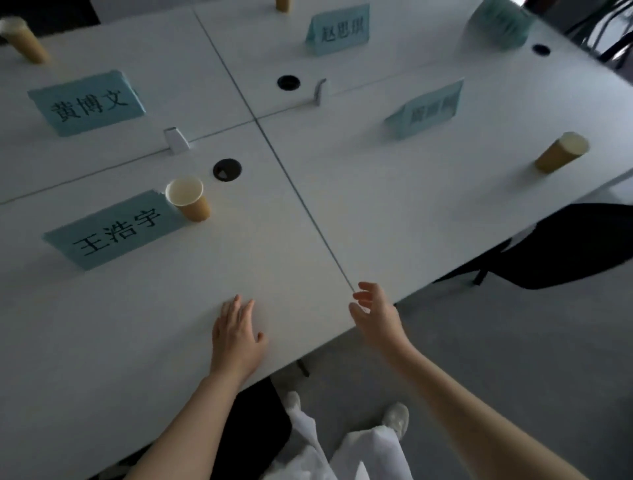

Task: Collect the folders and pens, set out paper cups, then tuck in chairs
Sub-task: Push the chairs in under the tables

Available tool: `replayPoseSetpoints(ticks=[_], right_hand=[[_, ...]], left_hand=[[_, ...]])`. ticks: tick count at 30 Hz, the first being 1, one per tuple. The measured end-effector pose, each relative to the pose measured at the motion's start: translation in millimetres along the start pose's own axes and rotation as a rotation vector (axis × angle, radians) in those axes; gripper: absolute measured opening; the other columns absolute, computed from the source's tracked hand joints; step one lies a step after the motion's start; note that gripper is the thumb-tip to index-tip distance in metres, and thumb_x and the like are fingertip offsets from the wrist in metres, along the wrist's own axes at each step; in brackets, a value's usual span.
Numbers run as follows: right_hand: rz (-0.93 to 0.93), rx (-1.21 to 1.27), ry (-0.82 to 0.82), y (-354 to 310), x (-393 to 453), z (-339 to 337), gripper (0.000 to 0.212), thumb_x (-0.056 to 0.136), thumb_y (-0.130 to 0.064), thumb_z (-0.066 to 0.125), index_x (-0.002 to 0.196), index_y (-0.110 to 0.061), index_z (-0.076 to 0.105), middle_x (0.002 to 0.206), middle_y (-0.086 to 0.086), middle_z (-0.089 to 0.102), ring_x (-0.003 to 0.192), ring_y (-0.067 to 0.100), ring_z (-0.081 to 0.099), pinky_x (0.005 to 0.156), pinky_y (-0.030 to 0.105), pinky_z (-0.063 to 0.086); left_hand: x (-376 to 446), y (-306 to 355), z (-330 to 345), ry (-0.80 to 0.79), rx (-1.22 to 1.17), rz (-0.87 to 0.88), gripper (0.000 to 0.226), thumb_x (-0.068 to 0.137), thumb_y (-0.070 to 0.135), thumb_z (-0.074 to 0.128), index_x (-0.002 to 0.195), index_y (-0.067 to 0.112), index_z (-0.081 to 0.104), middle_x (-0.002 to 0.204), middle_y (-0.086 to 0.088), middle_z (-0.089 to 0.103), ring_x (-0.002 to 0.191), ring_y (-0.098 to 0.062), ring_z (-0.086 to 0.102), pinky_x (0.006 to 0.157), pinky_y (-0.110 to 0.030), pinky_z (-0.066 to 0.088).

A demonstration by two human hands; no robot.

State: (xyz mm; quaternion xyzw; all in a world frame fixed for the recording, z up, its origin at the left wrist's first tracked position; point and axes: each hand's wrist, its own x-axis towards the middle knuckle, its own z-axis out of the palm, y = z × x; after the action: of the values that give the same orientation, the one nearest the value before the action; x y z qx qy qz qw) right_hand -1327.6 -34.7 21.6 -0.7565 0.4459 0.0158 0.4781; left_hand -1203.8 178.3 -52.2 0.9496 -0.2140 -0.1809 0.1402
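Cups are standing at the places already: one (189, 198) by the left name card (113, 229), another (561, 152) far right. Your left hand (236, 337) is lying flat on the bench (376, 212), your right hand (375, 311) is hovering slack, neither grip holding anything. You are likely facing the chairs next; the black chair (565, 246) at right needs pushing in.

far name card (426, 111) blurred, top cup (283, 4) cropped

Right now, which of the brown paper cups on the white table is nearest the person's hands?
The brown paper cup beside the near-left blue name card is nearest, just ahead of the left hand. The other cups stand at the far-left corner, right edge and far edge.
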Motion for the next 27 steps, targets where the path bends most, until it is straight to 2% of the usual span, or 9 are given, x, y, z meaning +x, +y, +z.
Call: replayPoseSetpoints(ticks=[4, 7, 9, 13, 17, 19, 21, 25, 27], right_hand=[[0.076, 0.080, 0.039, 47, -10, -66, 0.040, 0.092, -0.013, 0.053, 0.131, -0.011, 0.045, 0.121, 0.005, 0.060, 0.099, 0.016, 0.057, 0.080, 0.028, 0.048], [0.037, 0.049, 0.056, 79, -15, -111, 0.041, 0.091, -0.013, 0.053, 0.131, -0.010, 0.045, 0.123, 0.006, 0.060, 0.110, 0.020, 0.058, 0.093, 0.038, 0.050], [-0.029, -0.011, 0.082, 105, -20, -146, 0.041, 0.090, -0.010, 0.053, 0.130, -0.008, 0.046, 0.122, 0.008, 0.060, 0.113, 0.022, 0.057, 0.095, 0.031, 0.045], [-0.115, -0.103, 0.149, 156, -27, -216, 0.038, 0.091, -0.010, 0.052, 0.129, -0.008, 0.046, 0.123, 0.008, 0.058, 0.117, 0.021, 0.053, 0.090, 0.021, 0.035], [-0.128, -0.058, 0.217, 180, -21, -272, 0.037, 0.090, -0.007, 0.052, 0.127, -0.009, 0.048, 0.117, 0.005, 0.061, 0.112, 0.020, 0.057, 0.089, 0.020, 0.039], [-0.154, -0.005, 0.264, 184, -11, -294, 0.035, 0.090, -0.007, 0.053, 0.125, -0.011, 0.050, 0.114, 0.003, 0.062, 0.108, 0.020, 0.059, 0.091, 0.028, 0.046], [-0.157, 0.043, 0.301, 183, 6, -317, 0.035, 0.091, -0.009, 0.052, 0.126, -0.014, 0.050, 0.116, 0.000, 0.062, 0.107, 0.018, 0.060, 0.093, 0.034, 0.049], [-0.152, 0.081, 0.303, 179, 50, -356, 0.038, 0.092, -0.009, 0.052, 0.129, -0.017, 0.049, 0.118, -0.003, 0.060, 0.110, 0.011, 0.056, 0.093, 0.024, 0.044], [-0.158, 0.087, 0.300, 176, 79, -376, 0.039, 0.091, -0.009, 0.052, 0.129, -0.016, 0.048, 0.119, -0.002, 0.060, 0.114, 0.011, 0.055, 0.095, 0.024, 0.043]], left_hand=[[-25, 109, 25, -0.031, -0.090, 0.163, 0.065, 0.073, 0.021, 0.063, 0.134, 0.000, 0.053, 0.140, -0.018, 0.052, 0.137, -0.038, 0.039, 0.114, -0.045, 0.030], [-46, 187, 45, -0.023, -0.194, 0.206, 0.060, 0.077, 0.018, 0.057, 0.134, 0.001, 0.052, 0.139, -0.017, 0.053, 0.136, -0.034, 0.041, 0.114, -0.040, 0.029], [-59, 234, 62, -0.042, -0.252, 0.218, 0.055, 0.082, 0.011, 0.062, 0.135, 0.002, 0.051, 0.138, -0.016, 0.052, 0.134, -0.031, 0.042, 0.113, -0.036, 0.030], [-83, 317, 93, -0.087, -0.344, 0.209, 0.050, 0.088, 0.012, 0.058, 0.137, 0.010, 0.050, 0.135, -0.009, 0.054, 0.131, -0.021, 0.044, 0.110, -0.030, 0.035], [-92, 381, 104, -0.105, -0.444, 0.149, 0.040, 0.090, 0.013, 0.057, 0.130, 0.017, 0.053, 0.122, 0.001, 0.060, 0.120, -0.016, 0.049, 0.092, -0.018, 0.033], [-87, 408, 106, -0.084, -0.473, 0.125, 0.037, 0.091, 0.013, 0.057, 0.127, 0.019, 0.054, 0.120, 0.002, 0.061, 0.117, -0.015, 0.050, 0.088, -0.017, 0.031], [-76, 436, 109, -0.077, -0.482, 0.134, 0.037, 0.091, 0.015, 0.056, 0.128, 0.021, 0.054, 0.121, 0.002, 0.060, 0.114, -0.013, 0.051, 0.087, -0.018, 0.031], [-40, 482, 118, -0.062, -0.519, 0.121, 0.038, 0.092, 0.018, 0.054, 0.129, 0.023, 0.053, 0.125, 0.004, 0.057, 0.112, -0.009, 0.050, 0.089, -0.019, 0.034], [-16, 505, 122, -0.051, -0.540, 0.114, 0.036, 0.092, 0.018, 0.052, 0.128, 0.021, 0.053, 0.124, 0.001, 0.056, 0.109, -0.008, 0.049, 0.090, -0.020, 0.036]])
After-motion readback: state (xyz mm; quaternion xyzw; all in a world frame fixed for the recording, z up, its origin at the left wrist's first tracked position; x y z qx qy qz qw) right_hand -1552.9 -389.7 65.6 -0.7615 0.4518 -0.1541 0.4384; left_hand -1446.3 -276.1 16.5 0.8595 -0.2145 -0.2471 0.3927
